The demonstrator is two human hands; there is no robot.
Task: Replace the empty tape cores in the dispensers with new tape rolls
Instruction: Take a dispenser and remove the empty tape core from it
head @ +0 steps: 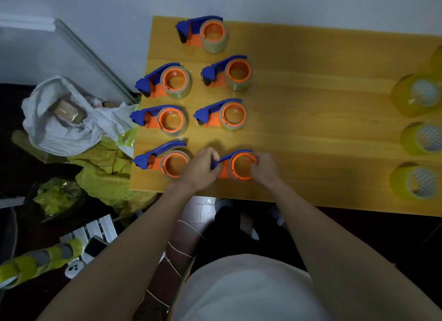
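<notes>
Seven blue-and-orange dispensers stand in two columns on the left part of the wooden counter [311, 119]. Your left hand [203, 168] curls its grip round the blue handle of the nearest dispenser [239, 166], in the right column at the near edge; your right hand [265, 168] pinches the right rim of its orange hub, fingers curled. Whether a core sits on that hub cannot be told. The six other dispensers, such as the far one [205, 33], each appear to carry only a thin ring of tape or a core, so most of the exchange seems left to do. Four full yellow tape rolls [421, 98] wait well apart along the right edge, the farthest cut by the frame. Beyond the counter's left edge lie a white bag [59, 119] and yellow wrapping [105, 167] on a dark floor; a pale wall stands behind.
</notes>
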